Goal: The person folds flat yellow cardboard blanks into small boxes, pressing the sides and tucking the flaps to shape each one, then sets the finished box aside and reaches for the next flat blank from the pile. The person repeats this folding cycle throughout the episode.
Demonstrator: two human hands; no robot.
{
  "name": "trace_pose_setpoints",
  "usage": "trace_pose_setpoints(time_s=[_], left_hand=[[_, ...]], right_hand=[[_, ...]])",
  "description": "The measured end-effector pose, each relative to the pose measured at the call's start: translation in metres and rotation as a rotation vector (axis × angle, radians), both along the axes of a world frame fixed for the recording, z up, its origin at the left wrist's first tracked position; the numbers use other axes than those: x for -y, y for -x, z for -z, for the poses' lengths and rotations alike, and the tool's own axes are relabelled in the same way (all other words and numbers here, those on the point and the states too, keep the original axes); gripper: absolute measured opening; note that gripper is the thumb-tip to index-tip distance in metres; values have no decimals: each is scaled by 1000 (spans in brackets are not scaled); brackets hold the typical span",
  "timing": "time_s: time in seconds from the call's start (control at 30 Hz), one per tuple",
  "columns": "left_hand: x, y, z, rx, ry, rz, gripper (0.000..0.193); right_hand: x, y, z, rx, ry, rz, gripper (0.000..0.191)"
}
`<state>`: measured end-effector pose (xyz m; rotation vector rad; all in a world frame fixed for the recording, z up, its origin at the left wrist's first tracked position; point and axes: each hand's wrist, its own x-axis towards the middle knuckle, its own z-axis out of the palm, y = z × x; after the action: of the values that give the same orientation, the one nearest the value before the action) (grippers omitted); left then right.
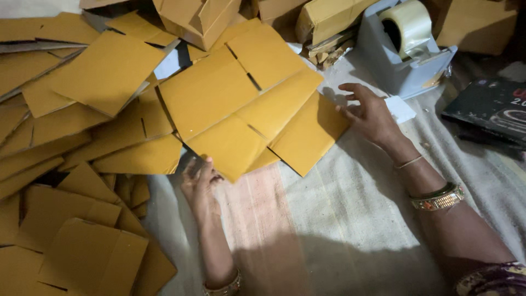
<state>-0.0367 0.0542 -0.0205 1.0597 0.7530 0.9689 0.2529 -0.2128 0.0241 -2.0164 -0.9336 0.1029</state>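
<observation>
Mostly flat, creased cardboard blank [246, 109]

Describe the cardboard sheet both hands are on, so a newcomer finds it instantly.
Start at the grey tape dispenser at top right, then look left. The flat box blank lies on the pale cloth, left hand at its near corner, right hand at its right edge. Unlike the heaped sheets further left, it lies spread open and alone.
</observation>
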Motion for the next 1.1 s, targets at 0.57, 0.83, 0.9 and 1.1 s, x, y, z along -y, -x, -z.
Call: trace_pose_setpoints(time_s=[0.57, 0.83, 0.9, 1.1], left_hand=[[-41, 32, 22, 998, 506, 276, 12], [-20, 65, -10, 1233, 273, 291, 17], [-17, 76, -23, 1260, 274, 231, 15], [1, 55, -25, 666, -219, 206, 12]], right_hand=[[1, -3, 4, -341, -296, -51, 50], [3, -5, 3, -370, -353, -50, 52], [4, -6, 6, -391, -355, -62, 52], [17, -12, 0, -701, -654, -290, 72]])
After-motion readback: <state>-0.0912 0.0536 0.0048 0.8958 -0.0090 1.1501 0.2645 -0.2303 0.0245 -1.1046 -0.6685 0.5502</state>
